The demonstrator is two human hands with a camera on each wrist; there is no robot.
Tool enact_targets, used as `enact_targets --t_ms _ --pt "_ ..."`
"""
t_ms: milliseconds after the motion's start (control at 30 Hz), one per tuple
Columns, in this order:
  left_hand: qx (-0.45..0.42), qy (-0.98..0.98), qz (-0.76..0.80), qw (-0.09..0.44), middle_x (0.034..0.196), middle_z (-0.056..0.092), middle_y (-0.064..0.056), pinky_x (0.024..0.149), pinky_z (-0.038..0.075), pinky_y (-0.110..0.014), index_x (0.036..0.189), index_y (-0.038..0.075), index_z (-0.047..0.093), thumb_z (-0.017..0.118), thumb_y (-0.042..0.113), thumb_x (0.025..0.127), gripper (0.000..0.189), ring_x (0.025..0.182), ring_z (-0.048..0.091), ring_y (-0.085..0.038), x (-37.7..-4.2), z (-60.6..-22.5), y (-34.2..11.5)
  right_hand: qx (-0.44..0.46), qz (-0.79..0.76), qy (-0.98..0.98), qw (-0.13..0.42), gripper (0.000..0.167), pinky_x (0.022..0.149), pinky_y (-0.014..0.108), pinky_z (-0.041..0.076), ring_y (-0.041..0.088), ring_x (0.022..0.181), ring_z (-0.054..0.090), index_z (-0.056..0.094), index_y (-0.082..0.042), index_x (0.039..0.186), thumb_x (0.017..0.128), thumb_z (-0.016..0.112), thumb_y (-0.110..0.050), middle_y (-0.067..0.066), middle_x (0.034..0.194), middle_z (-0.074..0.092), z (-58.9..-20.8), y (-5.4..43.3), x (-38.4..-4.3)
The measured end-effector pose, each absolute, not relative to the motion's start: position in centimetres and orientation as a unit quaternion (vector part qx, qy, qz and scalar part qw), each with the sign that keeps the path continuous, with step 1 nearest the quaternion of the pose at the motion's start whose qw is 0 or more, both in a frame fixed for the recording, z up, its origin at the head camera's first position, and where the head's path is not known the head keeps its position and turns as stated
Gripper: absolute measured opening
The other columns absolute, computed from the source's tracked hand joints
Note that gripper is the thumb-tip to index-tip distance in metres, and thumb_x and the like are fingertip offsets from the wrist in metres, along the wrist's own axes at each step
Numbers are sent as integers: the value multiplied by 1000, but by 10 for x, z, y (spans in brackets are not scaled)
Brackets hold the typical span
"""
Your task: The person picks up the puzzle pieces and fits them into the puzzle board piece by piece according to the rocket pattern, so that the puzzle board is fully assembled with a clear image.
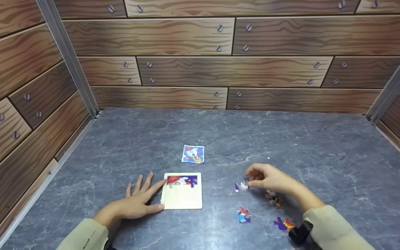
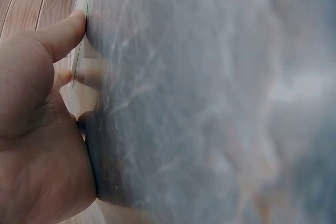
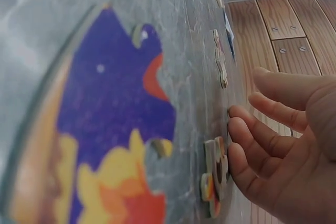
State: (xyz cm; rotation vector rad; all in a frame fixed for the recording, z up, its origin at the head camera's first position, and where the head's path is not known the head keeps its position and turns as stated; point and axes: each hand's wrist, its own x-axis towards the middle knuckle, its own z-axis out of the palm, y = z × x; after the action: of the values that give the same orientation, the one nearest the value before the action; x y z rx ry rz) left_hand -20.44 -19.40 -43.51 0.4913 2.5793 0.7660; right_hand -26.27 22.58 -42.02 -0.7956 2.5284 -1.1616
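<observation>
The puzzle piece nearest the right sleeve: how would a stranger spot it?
Over the grey table, find the black wrist device by the right sleeve. The puzzle piece shows just beside it. Unlike the red-and-blue piece to its left, it is deep purple with flame-like yellow and orange.

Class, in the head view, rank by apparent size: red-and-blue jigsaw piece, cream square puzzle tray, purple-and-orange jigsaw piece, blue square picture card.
1. Puzzle tray
2. Picture card
3. Red-and-blue piece and purple-and-orange piece: too alike to rank.

The puzzle tray [image 1: 182,198] looks smooth, the marbled tabletop [image 1: 214,231] glossy, the corner posts [image 1: 68,52] metal, the sleeves [image 1: 339,227] matt cloth.
</observation>
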Motion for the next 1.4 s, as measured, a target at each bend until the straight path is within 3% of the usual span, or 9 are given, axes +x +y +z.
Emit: enact_targets --t_ms 533,1400 --pt "174 923 277 206 153 -12 -17 97 -19 -63 150 31 15 51 57 88 76 133 -25 -39 -205 -435 -194 -292 -334 889 116 33 71 33 42 19 79 49 59 -1 96 74 78 -16 5 86 55 -418 212 -259" --pt "173 925 273 202 153 -12 -17 97 -19 -63 150 30 16 51 58 87 76 134 -24 -38 -206 -436 -193 -309 -268 910 72 29 67 29 44 14 76 48 57 -9 86 72 77 -23 1 85 48 -422 210 -256"
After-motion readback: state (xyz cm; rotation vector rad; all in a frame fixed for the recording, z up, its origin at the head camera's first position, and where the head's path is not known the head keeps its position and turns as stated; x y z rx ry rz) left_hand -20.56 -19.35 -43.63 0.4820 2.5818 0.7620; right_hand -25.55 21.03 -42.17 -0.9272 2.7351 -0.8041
